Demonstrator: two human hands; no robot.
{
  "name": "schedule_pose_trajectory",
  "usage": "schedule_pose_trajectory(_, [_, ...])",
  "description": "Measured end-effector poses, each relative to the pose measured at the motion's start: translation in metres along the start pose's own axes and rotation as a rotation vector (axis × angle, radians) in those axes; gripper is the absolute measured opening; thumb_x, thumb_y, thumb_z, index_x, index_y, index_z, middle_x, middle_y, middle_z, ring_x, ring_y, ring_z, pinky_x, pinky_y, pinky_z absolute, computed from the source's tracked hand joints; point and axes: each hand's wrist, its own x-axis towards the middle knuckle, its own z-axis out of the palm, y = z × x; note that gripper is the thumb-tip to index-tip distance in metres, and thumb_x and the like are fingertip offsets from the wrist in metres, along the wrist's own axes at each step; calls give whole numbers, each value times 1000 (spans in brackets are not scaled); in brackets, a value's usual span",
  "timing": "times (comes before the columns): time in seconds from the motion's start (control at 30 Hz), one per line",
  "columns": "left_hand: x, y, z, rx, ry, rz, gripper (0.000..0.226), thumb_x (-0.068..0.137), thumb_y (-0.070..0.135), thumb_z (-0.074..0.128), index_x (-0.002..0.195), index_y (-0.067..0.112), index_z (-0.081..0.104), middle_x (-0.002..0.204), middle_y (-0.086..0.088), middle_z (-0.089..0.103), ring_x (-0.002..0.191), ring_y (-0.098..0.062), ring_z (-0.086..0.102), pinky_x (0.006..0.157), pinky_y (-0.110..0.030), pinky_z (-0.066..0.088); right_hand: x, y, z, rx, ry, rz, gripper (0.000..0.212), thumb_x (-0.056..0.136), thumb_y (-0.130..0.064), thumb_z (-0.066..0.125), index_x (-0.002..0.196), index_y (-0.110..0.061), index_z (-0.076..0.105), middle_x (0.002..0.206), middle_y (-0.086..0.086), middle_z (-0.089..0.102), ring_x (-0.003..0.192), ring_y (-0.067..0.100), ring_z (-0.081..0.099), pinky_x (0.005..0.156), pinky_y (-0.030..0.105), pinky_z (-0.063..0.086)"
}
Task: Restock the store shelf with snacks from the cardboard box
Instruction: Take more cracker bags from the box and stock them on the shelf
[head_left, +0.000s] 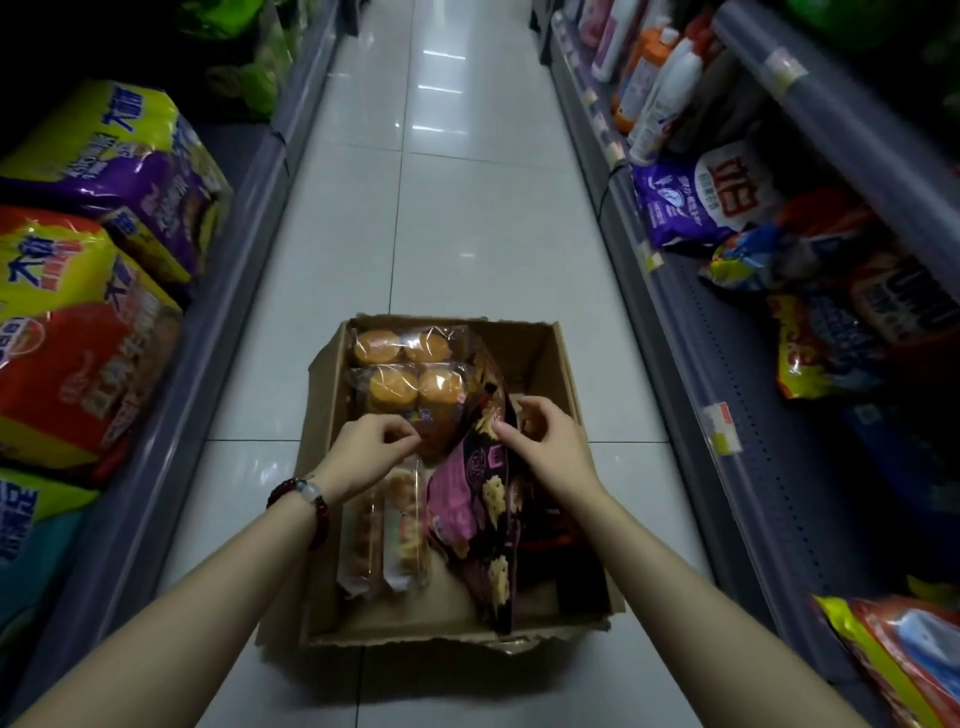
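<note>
An open cardboard box (563, 364) stands on the aisle floor below me. Inside lie two clear packs of orange cakes (410, 384), two long clear packs of pastries (402, 530) and a dark purple snack bag (483, 499) leaning upright in the middle. My left hand (371, 449) reaches into the box, fingertips pinched at the near edge of the cake pack. My right hand (545, 441) is over the purple bag's top, thumb on the bag and fingers curled above it. A beaded bracelet is on my left wrist.
Shelves line both sides of the white tiled aisle (441, 208). Large yellow, purple and red noodle multipacks (93, 291) fill the left shelf. Detergent bottles (665, 88), a purple bag (696, 202) and snack bags (831, 338) sit on the right shelf.
</note>
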Motion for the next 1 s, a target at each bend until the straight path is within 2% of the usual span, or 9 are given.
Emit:
schedule_pose_trajectory(0.13, [-3,-9,-1,-14,10,0,10,93,25,59,90,24,69,87,4,69,81,-9,64,68,-21,47,4,12,-1,15,62,40,50,78,-48,74,118,-20,65,111,-4,67,105,13,61,94,33,51])
schedule_pose_trajectory(0.27, [-7,-13,3,-35,3,-26,10,93,24,59,88,27,67,87,5,69,81,-10,65,66,-20,47,2,19,-8,-24,139,37,34,87,-34,67,115,-15,69,106,-3,69,99,10,61,87,24,48])
schedule_pose_trajectory(0.33, [-6,-11,6,-48,10,-28,10,94,23,58,91,26,67,88,5,68,82,-10,64,66,-20,47,4,21,-3,-72,128,29,35,87,-32,64,118,-15,67,109,-3,69,102,12,61,85,21,44])
schedule_pose_trajectory(0.47, [-6,-8,13,-58,2,-32,10,94,25,58,92,27,68,91,7,68,85,-8,63,70,-21,47,12,24,4,-78,61,63,41,81,-33,68,120,-21,65,113,-1,67,107,16,60,90,31,49])
schedule_pose_trajectory(0.53, [-7,-8,15,-53,-5,-31,10,94,26,58,92,28,68,92,7,68,84,-8,63,70,-22,48,15,27,3,-96,71,69,40,80,-35,73,117,-24,67,113,-1,66,108,17,59,96,37,50])
schedule_pose_trajectory(0.6, [-7,-8,16,-49,-8,-30,11,94,25,58,92,29,68,91,7,68,83,-8,64,68,-21,48,15,29,1,-73,118,64,34,82,-34,73,113,-21,71,109,-1,66,104,16,60,95,37,51])
schedule_pose_trajectory(0.77, [-7,-7,20,-61,-3,-24,12,94,23,57,91,28,68,91,6,68,83,-8,64,68,-21,48,12,31,-1,177,271,107,22,86,-31,70,101,-16,77,87,-7,74,86,9,68,83,31,56])
schedule_pose_trajectory(0.83, [-7,-5,21,-60,-6,-18,12,94,23,57,93,26,69,91,6,68,84,-8,64,69,-20,48,15,30,-4,309,318,134,24,86,-28,71,103,-13,77,88,-3,75,88,11,70,83,30,57])
schedule_pose_trajectory(1.0, [-4,6,27,-77,-2,9,14,94,23,58,100,23,70,97,7,68,87,-5,63,71,-18,47,26,14,-15,641,405,111,13,88,-24,69,91,-13,75,86,4,74,85,19,71,80,33,59])
